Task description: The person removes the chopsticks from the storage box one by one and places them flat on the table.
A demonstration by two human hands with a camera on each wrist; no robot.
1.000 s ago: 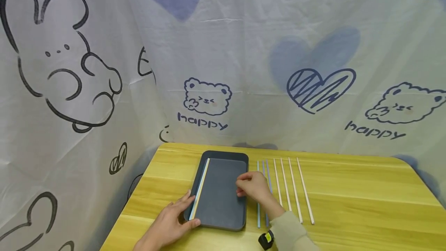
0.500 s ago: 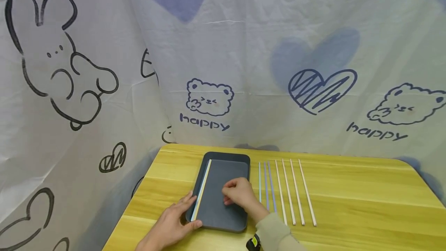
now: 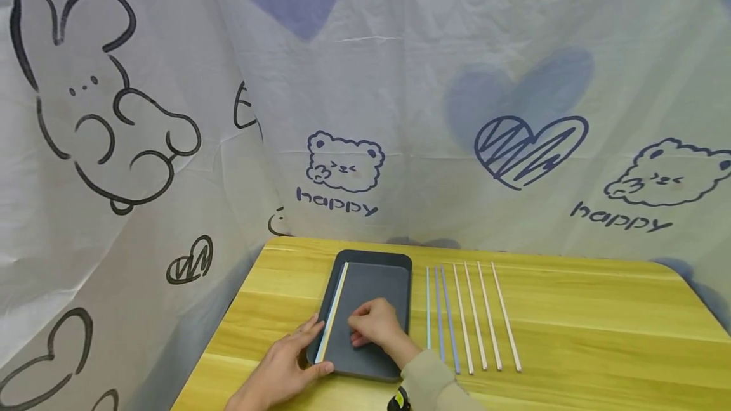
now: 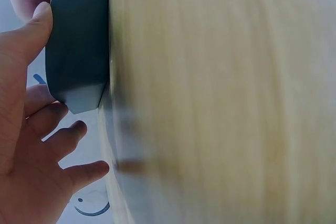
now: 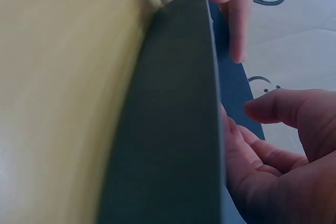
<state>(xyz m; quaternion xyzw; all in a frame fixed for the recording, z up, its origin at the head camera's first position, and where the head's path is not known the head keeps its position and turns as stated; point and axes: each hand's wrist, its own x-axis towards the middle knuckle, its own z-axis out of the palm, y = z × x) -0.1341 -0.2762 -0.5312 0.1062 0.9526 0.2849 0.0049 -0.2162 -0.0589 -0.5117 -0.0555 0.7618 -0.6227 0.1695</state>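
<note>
A dark grey rectangular tray (image 3: 394, 257) lies on the table, with thin light blue, white and yellow sticks (image 3: 334, 316) side by side along its left edge. My left hand (image 3: 283, 360) holds the tray's near left corner. In the left wrist view its thumb (image 4: 42, 14) lies at the rim, and the other fingers spread by the side wall. Over the tray's floor, right of those sticks, hovers my right hand (image 3: 377, 327) with bent fingers. The right wrist view shows its thumb (image 5: 273, 106) apart from its curled fingers, partly hidden by the tray wall; no stick shows between them.
Right of the tray lies a row of sticks: a light blue one (image 3: 428, 309), two purple ones (image 3: 448, 316) and several pale pink-white ones (image 3: 483, 322). A printed curtain (image 3: 422, 195) stands behind the yellow wooden table (image 3: 599, 328).
My right hand has moved left and slightly nearer, from the tray's right edge to above its middle. The left hand stays at the corner. The row of sticks has not moved.
</note>
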